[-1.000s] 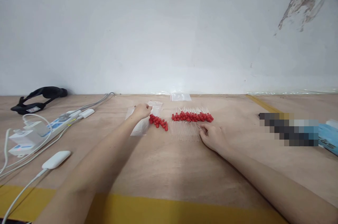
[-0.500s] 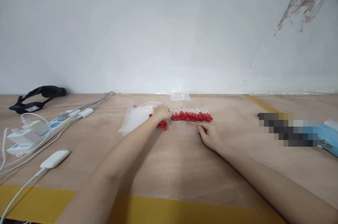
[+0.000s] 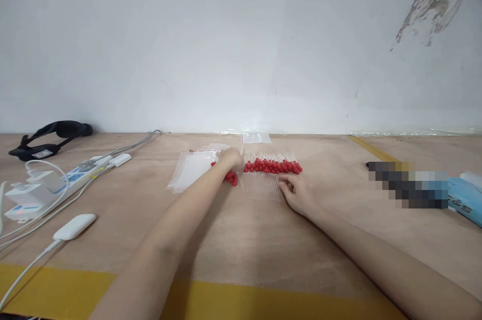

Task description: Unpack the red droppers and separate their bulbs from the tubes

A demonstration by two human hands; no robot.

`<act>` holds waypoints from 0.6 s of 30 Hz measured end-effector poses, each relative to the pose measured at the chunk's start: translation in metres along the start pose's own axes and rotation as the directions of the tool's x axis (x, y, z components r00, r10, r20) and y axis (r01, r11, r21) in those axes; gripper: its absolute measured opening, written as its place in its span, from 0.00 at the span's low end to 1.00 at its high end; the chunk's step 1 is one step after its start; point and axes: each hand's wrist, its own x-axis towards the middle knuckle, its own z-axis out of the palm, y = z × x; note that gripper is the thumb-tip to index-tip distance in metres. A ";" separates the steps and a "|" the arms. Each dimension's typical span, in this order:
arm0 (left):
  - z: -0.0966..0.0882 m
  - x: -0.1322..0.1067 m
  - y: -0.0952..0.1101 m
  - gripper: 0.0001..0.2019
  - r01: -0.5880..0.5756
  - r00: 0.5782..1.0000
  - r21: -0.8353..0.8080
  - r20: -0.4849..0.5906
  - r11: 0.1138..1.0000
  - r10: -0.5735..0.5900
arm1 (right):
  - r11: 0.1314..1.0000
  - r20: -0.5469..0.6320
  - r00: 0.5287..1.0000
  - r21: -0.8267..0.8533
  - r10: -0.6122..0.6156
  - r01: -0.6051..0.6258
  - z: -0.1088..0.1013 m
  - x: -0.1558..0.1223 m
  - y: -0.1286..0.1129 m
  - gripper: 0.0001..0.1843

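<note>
A row of clear glass droppers with red rubber bulbs lies on the wooden table. A small pile of loose red bulbs sits just left of the row. My left hand reaches over that pile, fingers curled; what they hold is hidden. My right hand rests on the table at the near right end of the clear dropper tubes, fingers bent and touching them. Clear plastic bags lie to the left of my left hand.
A white power strip with plugs and cables and a white adapter lie at the left. A black headband device rests by the wall. A small clear bag lies behind the droppers. A blue box stands at the right.
My left hand has moved right, from the plastic bags to the pile of red bulbs beside the row. My right hand has stayed by the tubes.
</note>
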 end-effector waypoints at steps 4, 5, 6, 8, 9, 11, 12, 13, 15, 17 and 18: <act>-0.018 -0.025 -0.013 0.14 -0.083 0.994 -0.036 -0.081 0.996 0.080 | 0.999 -0.075 0.997 0.035 -0.028 0.030 0.006 0.001 0.007 0.14; -0.019 -0.035 -0.018 0.15 -0.130 0.987 -0.050 -0.105 0.990 0.124 | 0.998 -0.123 0.992 0.048 -0.030 0.036 0.006 0.001 0.008 0.15; -0.019 -0.046 -0.024 0.14 -0.181 0.977 -0.064 -0.127 0.981 0.172 | 0.997 -0.176 0.984 0.066 -0.029 0.041 0.006 0.001 0.008 0.16; -0.011 -0.070 -0.037 0.12 -0.364 0.919 -0.104 -0.202 0.926 0.338 | 0.992 -0.267 0.963 0.103 -0.036 0.066 0.003 0.001 0.007 0.19; -0.005 -0.081 -0.044 0.10 -0.471 0.868 -0.124 -0.239 0.873 0.435 | 0.989 -0.290 0.956 0.117 -0.050 0.088 0.002 0.001 0.005 0.21; 0.011 -0.099 -0.056 0.08 -0.613 0.776 -0.153 -0.303 0.775 0.554 | 0.980 -0.287 0.951 0.127 -0.113 0.155 -0.001 0.000 0.002 0.21; 0.019 -0.105 -0.061 0.08 -0.664 0.731 -0.151 -0.335 0.732 0.594 | 0.974 -0.273 0.951 0.125 -0.149 0.188 -0.001 0.000 0.002 0.20; 0.027 -0.110 -0.064 0.08 -0.699 0.696 -0.151 -0.369 0.699 0.616 | 0.969 -0.257 0.950 0.123 -0.175 0.212 -0.002 0.000 0.001 0.20; 0.039 -0.116 -0.067 0.09 -0.741 0.648 -0.156 -0.420 0.654 0.635 | 0.965 -0.250 0.946 0.111 -0.205 0.238 -0.002 0.000 0.000 0.19; 0.045 -0.118 -0.065 0.09 -0.761 0.626 -0.165 -0.442 0.628 0.642 | 0.962 -0.237 0.940 0.062 -0.245 0.266 -0.005 -0.002 -0.004 0.19; 0.046 -0.119 -0.063 0.08 -0.767 0.619 -0.167 -0.443 0.619 0.648 | 0.954 -0.209 0.935 0.021 -0.287 0.298 -0.006 -0.004 -0.007 0.19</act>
